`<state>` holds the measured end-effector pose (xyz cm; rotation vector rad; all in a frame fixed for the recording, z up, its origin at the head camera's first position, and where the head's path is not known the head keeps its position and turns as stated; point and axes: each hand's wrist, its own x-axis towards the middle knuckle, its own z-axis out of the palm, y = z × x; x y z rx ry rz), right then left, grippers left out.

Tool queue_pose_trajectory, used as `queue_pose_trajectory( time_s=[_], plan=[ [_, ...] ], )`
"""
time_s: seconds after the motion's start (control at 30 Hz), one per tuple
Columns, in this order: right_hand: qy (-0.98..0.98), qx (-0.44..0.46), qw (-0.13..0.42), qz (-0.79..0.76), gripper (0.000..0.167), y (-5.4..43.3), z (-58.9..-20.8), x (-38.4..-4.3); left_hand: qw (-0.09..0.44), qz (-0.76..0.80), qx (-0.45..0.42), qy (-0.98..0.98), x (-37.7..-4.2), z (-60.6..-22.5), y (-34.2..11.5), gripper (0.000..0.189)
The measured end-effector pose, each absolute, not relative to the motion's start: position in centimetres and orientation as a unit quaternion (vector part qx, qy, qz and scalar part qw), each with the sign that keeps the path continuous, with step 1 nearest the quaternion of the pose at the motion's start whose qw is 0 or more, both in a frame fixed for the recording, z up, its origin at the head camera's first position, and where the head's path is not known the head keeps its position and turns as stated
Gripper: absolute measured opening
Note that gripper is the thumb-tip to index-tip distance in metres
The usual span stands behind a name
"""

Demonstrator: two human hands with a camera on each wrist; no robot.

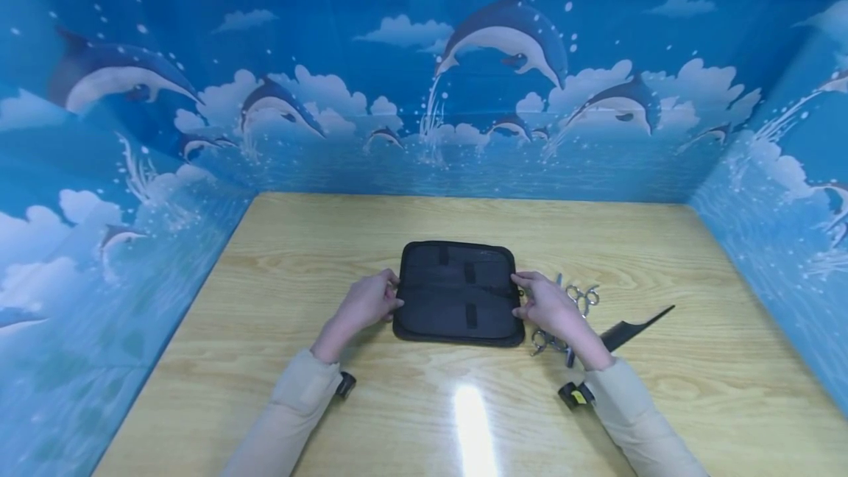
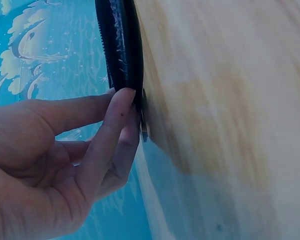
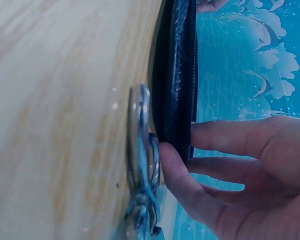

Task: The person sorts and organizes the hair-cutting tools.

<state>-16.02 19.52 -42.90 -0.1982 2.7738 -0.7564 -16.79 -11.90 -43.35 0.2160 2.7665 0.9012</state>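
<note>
A flat black zip case (image 1: pixel 433 315) lies on the wooden table, its inner side with several elastic loops facing up. At its left edge my left hand (image 1: pixel 366 302) pinches the side between thumb and fingers; the left wrist view shows the fingertips on the zipped edge (image 2: pixel 121 55). My right hand (image 1: pixel 548 305) grips the opposite edge, thumb on one face and fingers on the other, as the right wrist view shows. Metal scissors (image 1: pixel 539 342) lie just right of the case, partly hidden under the right hand, their finger rings (image 3: pixel 138 135) close by the thumb.
A black comb (image 1: pixel 626 331) with a pointed tail lies right of the scissors, partly covered by the right forearm. The wooden table (image 1: pixel 318 241) ends at a blue dolphin-print backdrop (image 1: pixel 371 160) at the back and both sides. A bright reflection falls on the table's front.
</note>
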Motion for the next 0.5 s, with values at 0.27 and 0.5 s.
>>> queue_pose_trajectory(
  time_s=[0.27, 0.5],
  plan=[
    [0.952, -0.067, 0.130, -0.270, 0.069, 19.7, -42.7, -15.9, 0.117, 0.307, 0.069, 0.942, -16.7, -43.1, -11.9, 0.038],
    [0.942, -0.076, 0.109, -0.307, 0.063, 20.8, -42.1, -15.7, 0.119, 0.302, 0.068, 0.944, -16.8, -43.0, -12.0, 0.037]
  ],
)
